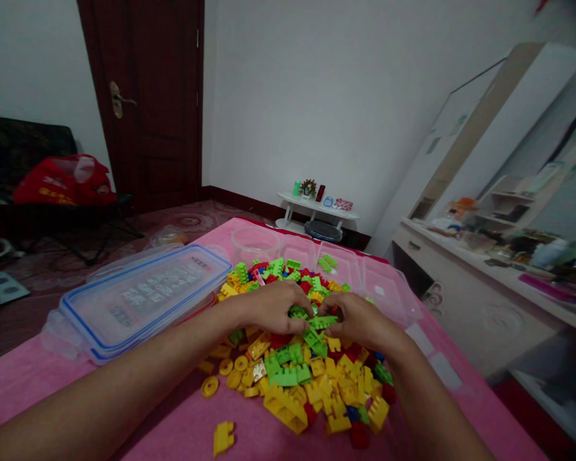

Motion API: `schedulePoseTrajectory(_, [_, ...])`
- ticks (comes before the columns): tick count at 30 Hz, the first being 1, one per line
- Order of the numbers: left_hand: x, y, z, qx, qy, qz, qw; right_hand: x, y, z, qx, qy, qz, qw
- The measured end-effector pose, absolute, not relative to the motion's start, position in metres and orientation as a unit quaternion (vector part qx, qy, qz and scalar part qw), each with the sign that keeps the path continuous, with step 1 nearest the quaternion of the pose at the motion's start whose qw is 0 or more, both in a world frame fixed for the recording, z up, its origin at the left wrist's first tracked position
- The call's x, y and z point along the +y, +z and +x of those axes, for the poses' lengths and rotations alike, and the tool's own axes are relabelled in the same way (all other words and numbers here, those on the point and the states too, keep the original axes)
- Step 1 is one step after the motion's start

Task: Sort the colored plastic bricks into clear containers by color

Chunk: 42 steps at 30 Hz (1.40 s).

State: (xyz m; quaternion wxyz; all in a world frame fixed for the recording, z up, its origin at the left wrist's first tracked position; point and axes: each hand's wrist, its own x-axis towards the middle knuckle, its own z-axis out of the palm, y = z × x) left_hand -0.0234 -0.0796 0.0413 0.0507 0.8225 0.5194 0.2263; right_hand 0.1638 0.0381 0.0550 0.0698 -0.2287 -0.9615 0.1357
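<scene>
A heap of toy building bricks (338, 384) in yellow, green, red and blue lies on the pink cloth. My left hand (276, 307) reaches into its middle, fingers curled around a green brick (297, 312). Close beside it, my right hand (358, 314) has thumb and fingers closed on another green brick (324, 322). Its fingertips are partly hidden. Just below both hands lies a long green brick (315, 342). Several joined green bricks (288, 371) rest nearer to me, among yellow ones.
Left of the heap lies a clear lid with a blue seal (148, 298). Clear plastic trays (338, 262) and a round clear tub (254, 243) stand behind the bricks. One yellow brick (224, 438) sits apart near the front. A white dresser (480, 294) is at the right.
</scene>
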Motion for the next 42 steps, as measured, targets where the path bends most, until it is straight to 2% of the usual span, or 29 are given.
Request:
schedulePoseTrajectory(4, [-0.068,0.059,-0.026,0.548,0.265,0.782,0.134,0.044,0.068,0.170,-0.959,0.150,-0.234,0.052])
schedulePoseTrajectory(8, [-0.028,0.050,-0.028,0.552,0.277,0.785,0.041,0.036,0.075,0.168,-0.954,0.153,-0.242,0.085])
schedulePoseTrajectory(13, [0.005,0.024,-0.030,0.563,0.201,0.801,0.027,0.006,0.056,0.152,-0.961,0.082,-0.248,0.093])
schedulePoseTrajectory(18, [-0.002,0.020,-0.032,0.594,0.247,0.766,-0.005,-0.003,0.049,0.145,-0.964,0.052,-0.241,0.104])
schedulePoseTrajectory(20, [-0.009,0.024,-0.033,0.601,0.286,0.746,0.009,0.003,0.055,0.148,-0.956,0.113,-0.244,0.114])
schedulePoseTrajectory(22, [-0.014,0.030,-0.035,0.607,0.332,0.721,0.034,0.014,0.063,0.153,-0.930,0.240,-0.240,0.141])
schedulePoseTrajectory(24, [-0.019,0.036,-0.036,0.619,0.365,0.693,0.052,0.026,0.069,0.157,-0.871,0.374,-0.247,0.201])
schedulePoseTrajectory(26, [-0.022,0.042,-0.038,0.632,0.385,0.671,0.059,0.034,0.071,0.160,-0.800,0.451,-0.280,0.281])
schedulePoseTrajectory(29, [-0.025,0.047,-0.040,0.627,0.420,0.643,0.131,0.037,0.067,0.159,-0.727,0.489,-0.329,0.352])
schedulePoseTrajectory(33, [-0.028,0.051,-0.040,0.553,0.490,0.587,0.330,0.031,0.062,0.153,-0.703,0.516,-0.347,0.345])
schedulePoseTrajectory(35, [-0.030,0.053,-0.041,0.515,0.520,0.554,0.397,0.029,0.060,0.151,-0.708,0.508,-0.351,0.343])
schedulePoseTrajectory(42, [-0.036,0.060,-0.048,0.496,0.484,0.589,0.415,0.042,0.048,0.150,-0.786,0.438,-0.315,0.301])
